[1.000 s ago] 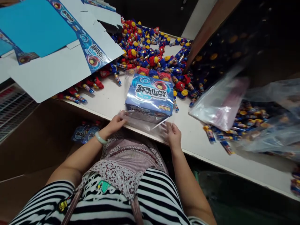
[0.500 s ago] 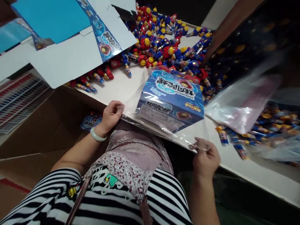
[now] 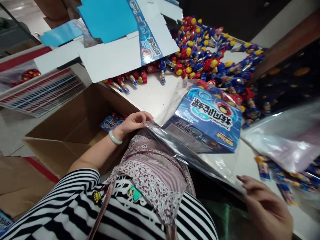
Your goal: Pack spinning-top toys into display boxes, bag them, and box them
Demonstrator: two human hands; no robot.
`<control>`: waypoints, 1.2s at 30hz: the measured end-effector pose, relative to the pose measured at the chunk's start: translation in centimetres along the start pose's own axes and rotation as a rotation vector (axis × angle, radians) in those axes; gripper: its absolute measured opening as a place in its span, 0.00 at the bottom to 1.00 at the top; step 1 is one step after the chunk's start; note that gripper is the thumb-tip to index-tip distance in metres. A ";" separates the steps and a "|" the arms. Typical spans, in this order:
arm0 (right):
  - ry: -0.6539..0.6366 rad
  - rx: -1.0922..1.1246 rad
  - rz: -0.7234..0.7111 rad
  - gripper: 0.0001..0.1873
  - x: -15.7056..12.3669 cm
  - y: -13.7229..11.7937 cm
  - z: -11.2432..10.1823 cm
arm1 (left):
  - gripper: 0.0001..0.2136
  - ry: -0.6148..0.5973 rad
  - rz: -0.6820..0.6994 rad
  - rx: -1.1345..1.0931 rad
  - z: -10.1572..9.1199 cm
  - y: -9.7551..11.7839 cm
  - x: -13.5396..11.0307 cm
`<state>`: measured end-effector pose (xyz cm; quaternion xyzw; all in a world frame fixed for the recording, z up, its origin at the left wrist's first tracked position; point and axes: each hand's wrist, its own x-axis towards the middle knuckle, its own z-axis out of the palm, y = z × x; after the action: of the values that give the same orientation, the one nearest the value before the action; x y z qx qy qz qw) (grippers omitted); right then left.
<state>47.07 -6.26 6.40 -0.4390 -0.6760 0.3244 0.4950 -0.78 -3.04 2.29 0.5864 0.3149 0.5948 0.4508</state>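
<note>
A blue printed box [image 3: 212, 116] rests at the table's front edge inside a clear plastic bag [image 3: 170, 140], whose open end hangs toward me. My left hand [image 3: 135, 122], with a pale bangle on the wrist, pinches the left corner of the bag's edge between thumb and fingers. Beside the bag's right corner is my right hand [image 3: 268, 205], its fingers loosely spread with nothing visible in them. Behind the box lies a heap of small red, blue and yellow wrapped pieces [image 3: 200, 53], too small to identify exactly.
Flat printed cardboard sheets [image 3: 112, 60] lie at the back left. Below them stand an open carton [image 3: 75, 116] holding a printed package and a white wire basket [image 3: 45, 93]. A plastic sheet [image 3: 282, 136] covers more wrapped pieces on the right.
The view has swung left, so things sit further right. My right hand has come off the bag's right corner and its fingers have loosened; my left hand keeps its pinch.
</note>
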 end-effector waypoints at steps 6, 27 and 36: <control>-0.103 0.070 0.080 0.31 0.7 0.2 1.4 | 0.14 0.011 -0.208 -0.321 -0.1 -0.8 0.5; 0.073 -0.767 -0.514 0.14 7.6 -7.8 12.3 | 0.08 0.541 -0.249 -0.436 5.1 -0.2 0.3; -0.638 -0.864 -0.680 0.12 13.4 -11.9 27.2 | 0.05 0.345 -0.068 0.035 4.3 1.2 -0.6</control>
<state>16.20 1.06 13.79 -0.2414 -0.9619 -0.0379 0.1228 3.16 -4.71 3.57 0.4725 0.4176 0.6653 0.3997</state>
